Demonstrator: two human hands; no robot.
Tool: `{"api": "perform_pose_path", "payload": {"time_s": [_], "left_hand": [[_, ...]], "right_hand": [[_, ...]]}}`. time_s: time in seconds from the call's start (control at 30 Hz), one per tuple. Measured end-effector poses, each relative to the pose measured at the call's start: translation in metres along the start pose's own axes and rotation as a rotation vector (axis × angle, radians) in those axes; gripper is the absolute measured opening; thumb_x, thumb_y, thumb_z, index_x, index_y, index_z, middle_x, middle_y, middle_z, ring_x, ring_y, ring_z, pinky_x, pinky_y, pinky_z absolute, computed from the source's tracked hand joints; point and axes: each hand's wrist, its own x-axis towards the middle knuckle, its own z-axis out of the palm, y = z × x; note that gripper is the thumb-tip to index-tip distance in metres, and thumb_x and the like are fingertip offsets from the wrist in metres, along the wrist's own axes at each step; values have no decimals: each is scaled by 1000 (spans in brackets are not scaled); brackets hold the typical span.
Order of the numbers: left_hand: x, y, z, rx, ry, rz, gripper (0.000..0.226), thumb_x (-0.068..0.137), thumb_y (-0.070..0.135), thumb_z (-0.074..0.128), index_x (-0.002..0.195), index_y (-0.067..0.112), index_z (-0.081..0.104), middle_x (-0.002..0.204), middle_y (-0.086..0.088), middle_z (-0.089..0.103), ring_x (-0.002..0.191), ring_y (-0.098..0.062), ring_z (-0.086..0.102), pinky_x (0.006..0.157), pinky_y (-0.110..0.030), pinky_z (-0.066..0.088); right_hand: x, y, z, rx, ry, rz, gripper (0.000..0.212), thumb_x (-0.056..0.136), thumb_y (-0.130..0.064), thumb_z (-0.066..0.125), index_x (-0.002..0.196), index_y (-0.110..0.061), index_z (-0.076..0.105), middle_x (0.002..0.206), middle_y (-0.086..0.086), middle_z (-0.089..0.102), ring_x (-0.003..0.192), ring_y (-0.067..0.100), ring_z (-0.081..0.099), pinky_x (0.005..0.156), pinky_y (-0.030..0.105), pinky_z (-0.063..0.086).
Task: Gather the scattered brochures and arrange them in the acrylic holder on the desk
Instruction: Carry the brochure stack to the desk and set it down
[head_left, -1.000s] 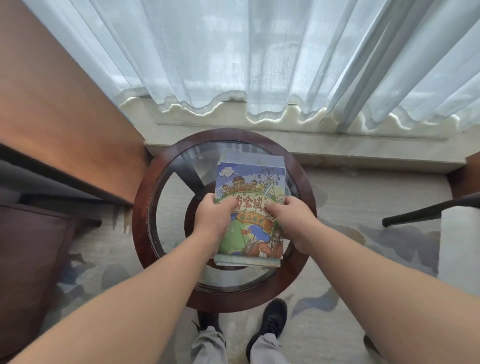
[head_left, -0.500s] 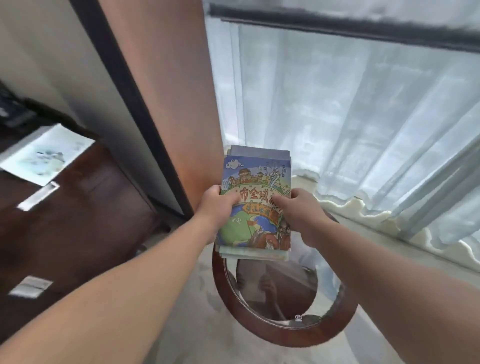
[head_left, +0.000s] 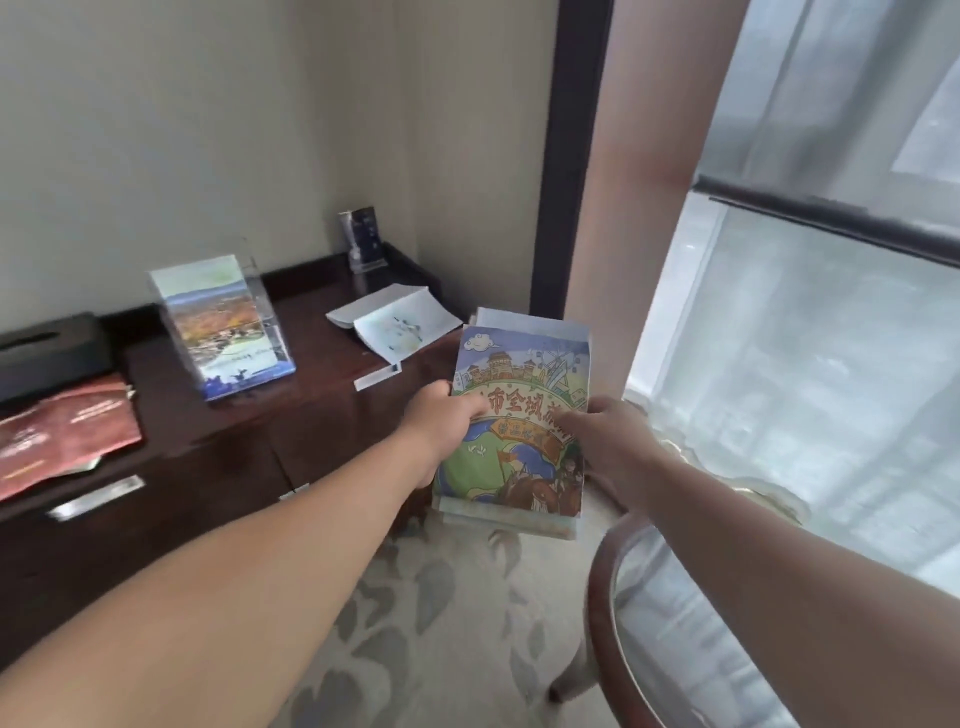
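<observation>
Two hands are on my stack of brochures (head_left: 514, 415), held in the air just off the desk's (head_left: 322, 400) right edge. My left hand (head_left: 441, 428) grips its left side, thumb on the cover. My right hand (head_left: 610, 439) lies against the right side, too blurred to tell whether it clasps. The acrylic holder (head_left: 258, 291) stands mid-desk with one scenic brochure (head_left: 218, 322) inside. An open brochure (head_left: 397, 322) lies near the back right corner, and red brochures (head_left: 62, 436) lie at the left edge.

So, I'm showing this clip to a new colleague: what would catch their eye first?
The bright cartoon-covered brochure stack, centre frame, held between the left hand and right hand. Next, the acrylic holder on the dark desk left of it, one scenic brochure inside.
</observation>
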Motion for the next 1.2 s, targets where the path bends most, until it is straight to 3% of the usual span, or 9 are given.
{"api": "perform_pose_path", "payload": {"time_s": [0.2, 0.27, 0.37, 0.43, 0.6, 0.77, 0.9, 1.03, 1.2], "left_hand": [[4, -9, -93, -18, 126, 35, 14, 81, 26, 66, 79, 20, 54, 89, 2, 57, 81, -14, 56, 69, -33, 44], [9, -16, -119, -36, 150, 27, 17, 84, 27, 65, 81, 19, 50, 88, 9, 47, 79, -10, 48, 77, -34, 37], [14, -25, -153, -89, 195, -15, 61, 87, 30, 64, 140, 6, 43, 132, 1, 50, 120, -24, 48, 95, -40, 36], [17, -30, -171, -103, 222, -36, 79, 88, 31, 65, 153, 8, 26, 155, -8, 33, 140, -29, 35, 107, -45, 33], [27, -37, -214, -119, 372, -81, 64, 86, 31, 65, 141, 7, 43, 145, -11, 47, 129, -29, 47, 107, -50, 39], [42, -39, -244, -122, 521, -106, 19, 86, 26, 66, 98, 13, 61, 111, -9, 65, 96, -21, 61, 80, -38, 49], [51, -36, -261, -154, 595, -152, 33, 85, 26, 67, 108, 4, 60, 114, -17, 65, 104, -34, 63, 97, -56, 48], [59, -38, -279, -172, 646, -180, 32, 85, 27, 67, 108, 7, 62, 112, -13, 67, 103, -33, 64, 98, -56, 47], [68, -48, -312, -211, 678, -209, 28, 84, 25, 67, 107, 7, 65, 109, -13, 69, 101, -34, 66, 96, -56, 49]], "right_hand": [[3, -44, 83, -22, -113, -66, 11, 92, -27, 64, 91, -17, 67, 84, -2, 77, 74, 17, 75, 73, 43, 62], [7, -57, 108, -41, -153, -90, 10, 93, -25, 64, 89, -16, 66, 83, -2, 76, 74, 17, 75, 73, 44, 62], [14, -74, 142, -88, -208, -137, 11, 93, -26, 63, 88, -17, 67, 81, -4, 76, 71, 14, 74, 71, 41, 63], [21, -83, 164, -101, -263, -149, 11, 94, -26, 62, 89, -17, 67, 84, -3, 76, 74, 17, 75, 73, 43, 62], [49, -107, 215, -154, -382, -204, 9, 93, -23, 62, 91, -17, 68, 88, -2, 76, 78, 20, 74, 77, 45, 62], [79, -131, 257, -198, -500, -264, 9, 94, -24, 61, 89, -17, 65, 84, -1, 74, 76, 20, 73, 76, 45, 61], [103, -146, 287, -228, -569, -297, 11, 93, -25, 63, 87, -17, 66, 81, -2, 74, 74, 20, 73, 73, 42, 62], [116, -158, 316, -205, -648, -288, 9, 93, -22, 64, 86, -19, 66, 75, -7, 74, 65, 13, 72, 57, 31, 60], [120, -169, 355, -244, -695, -275, 10, 93, -22, 63, 95, -13, 67, 90, 3, 74, 83, 26, 73, 80, 48, 60]]}}
